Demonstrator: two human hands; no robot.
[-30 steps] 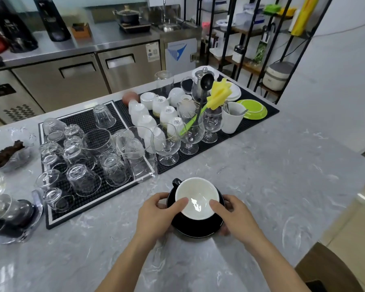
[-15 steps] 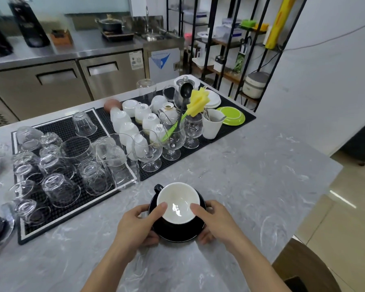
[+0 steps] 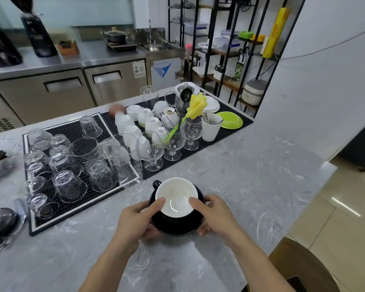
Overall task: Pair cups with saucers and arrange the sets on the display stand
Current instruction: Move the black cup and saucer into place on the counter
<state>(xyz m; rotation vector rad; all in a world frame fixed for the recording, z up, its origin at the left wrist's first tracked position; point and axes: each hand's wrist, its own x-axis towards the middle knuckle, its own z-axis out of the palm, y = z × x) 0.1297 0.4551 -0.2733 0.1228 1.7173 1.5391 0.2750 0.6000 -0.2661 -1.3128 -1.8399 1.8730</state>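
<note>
Cup: the cup (image 3: 176, 197), black outside and white inside, is sitting upright in the black saucer (image 3: 177, 225), its handle pointing away from you and to the left.
Saucer: it is lying flat and appears to be lifted slightly off the grey marble counter (image 3: 251, 186), right in front of you; whether it is clear of the stone is hard to tell.
Left hand: your left hand (image 3: 138, 220) is gripping the saucer's left edge, fingers curled beneath it, thumb reaching up onto the cup's rim.
Right hand: your right hand (image 3: 214, 213) is mirroring that on the right edge, thumb on the rim, fingers tucked under the saucer.
Key relation: the set is sitting squarely between your hands, neither one nearer; the load is balancing on both, so the carry is likely depending on keeping the saucer level.
Beyond the set: the black mats (image 3: 76, 131) are holding upturned glasses, stemmed glasses and white cups (image 3: 133, 127), just past the saucer.
Destination: black shelving (image 3: 223, 49) is standing far right, past a green plate (image 3: 230, 122); whether that is the display stand, you cannot tell.
</note>
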